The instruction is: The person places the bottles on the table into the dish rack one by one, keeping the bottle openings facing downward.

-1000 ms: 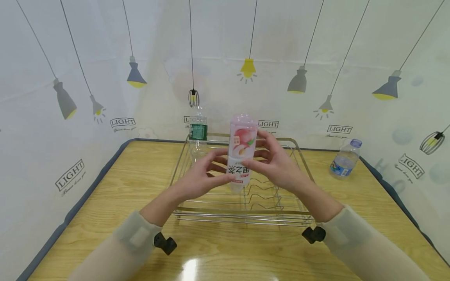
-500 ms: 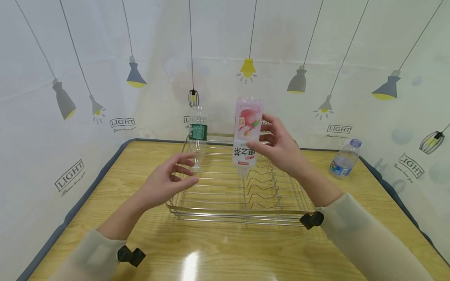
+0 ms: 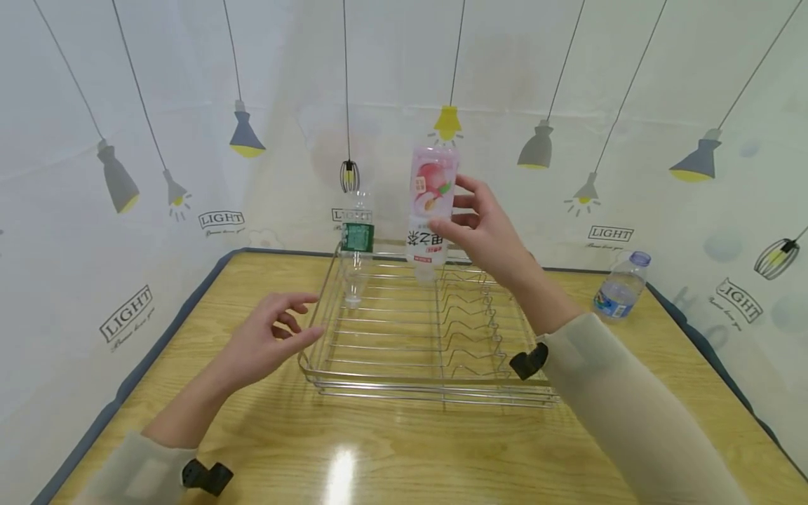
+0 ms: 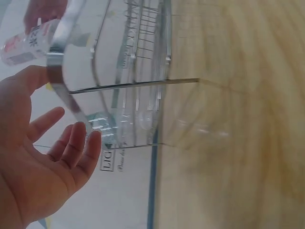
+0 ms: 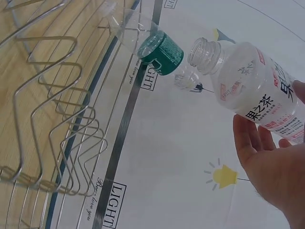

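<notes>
From here I see the right hand [image 3: 482, 224] with its fingers and thumb clamped on a pink and white plastic bottle with a peach picture [image 3: 432, 200], upside down above a silver wire rack [image 3: 404, 381]. The left hand [image 3: 261, 344] has its fingers apart, near the rack's left side. A clear plastic bottle with a green label [image 3: 358, 238] stands upside down in the rack's back left corner.

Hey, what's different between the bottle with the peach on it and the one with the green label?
The peach bottle is held in the right hand; the green-label bottle sits in the wire rack. The peach bottle's print covers most of its body; the green-label bottle has a band. Both point neck down.
</notes>
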Demonstrator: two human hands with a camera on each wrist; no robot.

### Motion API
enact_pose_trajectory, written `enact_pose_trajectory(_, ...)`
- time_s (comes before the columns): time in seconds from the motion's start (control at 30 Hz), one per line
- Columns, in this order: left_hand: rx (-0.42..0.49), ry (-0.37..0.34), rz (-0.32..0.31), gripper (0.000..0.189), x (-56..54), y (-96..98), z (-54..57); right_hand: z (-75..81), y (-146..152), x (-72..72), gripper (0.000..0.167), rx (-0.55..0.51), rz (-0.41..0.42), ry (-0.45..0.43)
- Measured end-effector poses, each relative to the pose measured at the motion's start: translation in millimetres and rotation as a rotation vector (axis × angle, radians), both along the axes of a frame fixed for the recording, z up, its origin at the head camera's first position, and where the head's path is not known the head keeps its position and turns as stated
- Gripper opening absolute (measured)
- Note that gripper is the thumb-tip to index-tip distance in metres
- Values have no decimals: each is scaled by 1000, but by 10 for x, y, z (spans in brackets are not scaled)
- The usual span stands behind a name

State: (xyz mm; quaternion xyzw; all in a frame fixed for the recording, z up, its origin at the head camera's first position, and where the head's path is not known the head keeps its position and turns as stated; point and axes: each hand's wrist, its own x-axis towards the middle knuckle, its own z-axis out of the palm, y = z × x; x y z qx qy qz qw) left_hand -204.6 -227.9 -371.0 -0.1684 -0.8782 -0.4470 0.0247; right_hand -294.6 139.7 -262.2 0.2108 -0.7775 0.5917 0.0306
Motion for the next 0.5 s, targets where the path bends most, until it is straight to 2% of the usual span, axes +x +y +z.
enact_pose_trajectory(0.13, -22, -45, -25, 53, -27, -18, -152, -6, -93, -120, 84, -33, -8, -8)
enact_pose_trajectory(0.23, -15, -59, -53, 51, -51, 1, -217, -25, -170, -211, 83, -65, -18, -15)
enact_pose_trajectory(0.5, -17, -72, -60, 49, -61, 87, -233, -88, -399, -395, 82, -116, -29, -42)
